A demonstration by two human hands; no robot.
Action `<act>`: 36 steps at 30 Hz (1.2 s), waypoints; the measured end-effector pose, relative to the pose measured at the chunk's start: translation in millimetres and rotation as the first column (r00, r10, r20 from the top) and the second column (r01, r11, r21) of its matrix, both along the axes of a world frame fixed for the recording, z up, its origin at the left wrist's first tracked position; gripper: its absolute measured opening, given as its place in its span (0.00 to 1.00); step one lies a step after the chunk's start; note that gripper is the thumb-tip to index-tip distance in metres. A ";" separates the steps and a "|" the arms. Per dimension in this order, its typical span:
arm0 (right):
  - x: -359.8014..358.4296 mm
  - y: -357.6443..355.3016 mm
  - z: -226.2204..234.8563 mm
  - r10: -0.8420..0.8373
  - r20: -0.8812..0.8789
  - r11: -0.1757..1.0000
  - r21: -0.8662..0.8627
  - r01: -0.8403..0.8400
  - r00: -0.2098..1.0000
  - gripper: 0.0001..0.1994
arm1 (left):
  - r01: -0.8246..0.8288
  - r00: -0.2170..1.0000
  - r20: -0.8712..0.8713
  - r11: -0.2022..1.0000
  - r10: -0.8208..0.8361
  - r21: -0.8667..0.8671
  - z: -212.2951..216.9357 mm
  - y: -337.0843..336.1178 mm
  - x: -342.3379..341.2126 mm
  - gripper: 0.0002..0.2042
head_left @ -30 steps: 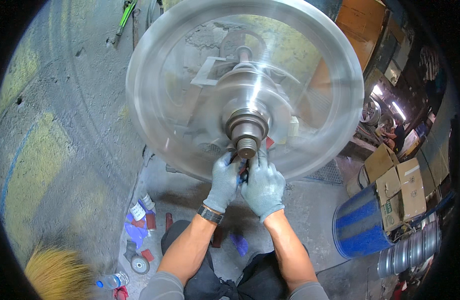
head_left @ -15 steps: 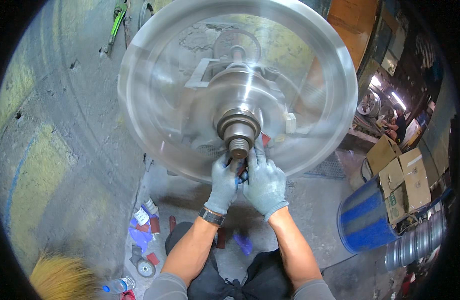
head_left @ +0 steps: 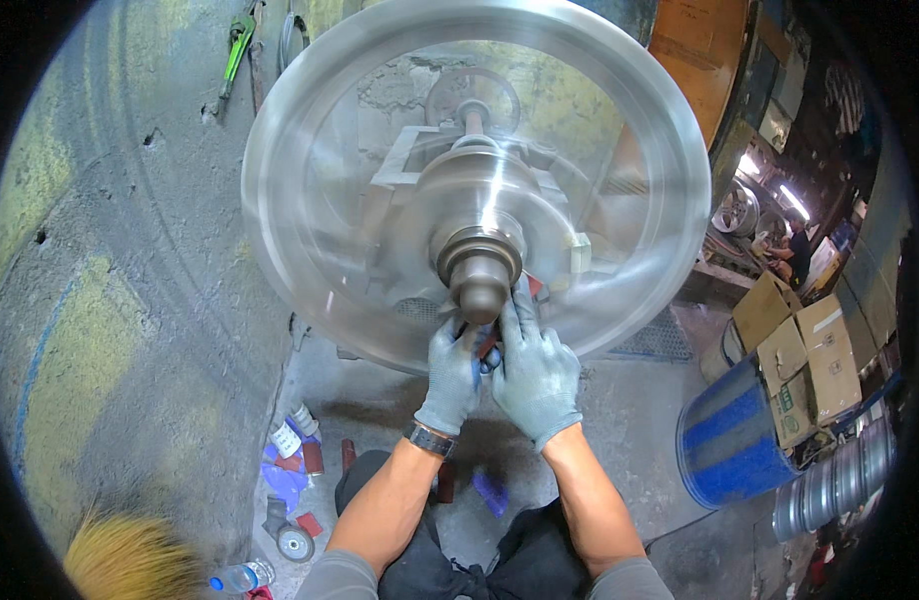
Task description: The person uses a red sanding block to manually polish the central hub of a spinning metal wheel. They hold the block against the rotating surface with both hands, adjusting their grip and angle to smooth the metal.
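A large metal wheel (head_left: 292, 290), blurred by spinning, fills the upper middle, turning on a shaft with a rounded metal end (head_left: 483, 292). Both my hands wear grey-blue gloves and work just under that end. My left hand (head_left: 450, 378) is closed, its fingers curled against a piece of reddish-brown sandpaper (head_left: 488, 346). My right hand (head_left: 540, 385) has two fingers stretched up along the hub's right side, with a reddish edge of the paper showing at their tips; its other fingers are bent in and partly hidden. The fingertips behind the shaft cannot be seen.
On the left floor lie reddish sandpaper rolls (head_left: 314, 459), purple cloth, a small wheel (head_left: 295, 543) and a water bottle (head_left: 243, 576). A blue drum (head_left: 730, 435) with cardboard boxes (head_left: 810, 360) stands at right. A green-handled tool (head_left: 238, 50) hangs upper left. Another person (head_left: 798, 252) is far right.
My hands have shifted slightly right and down, still together under the shaft. The shaft's end showed threads earlier and now looks smooth and rounded. The wheel keeps spinning.
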State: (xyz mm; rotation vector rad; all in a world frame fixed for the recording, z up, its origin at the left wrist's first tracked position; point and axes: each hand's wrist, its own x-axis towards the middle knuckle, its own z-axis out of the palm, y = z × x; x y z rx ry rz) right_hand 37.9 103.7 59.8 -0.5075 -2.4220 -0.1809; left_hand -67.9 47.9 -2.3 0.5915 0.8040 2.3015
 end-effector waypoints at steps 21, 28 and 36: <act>-3.6 6.2 -3.7 0.012 0.041 1.000 -0.015 -0.012 0.999 0.37 | -0.128 0.977 -0.181 0.991 0.117 -0.049 -7.8 7.3 -1.4 0.08; -3.4 1.4 0.1 0.018 0.051 0.995 -0.098 -0.013 0.999 0.32 | -0.101 0.989 -0.116 0.992 0.092 -0.071 0.5 3.4 1.6 0.07; -5.6 4.7 -5.7 0.005 0.025 0.999 -0.039 -0.004 1.000 0.35 | -0.222 0.952 -0.226 0.974 0.209 -0.035 -2.7 5.1 -1.1 0.11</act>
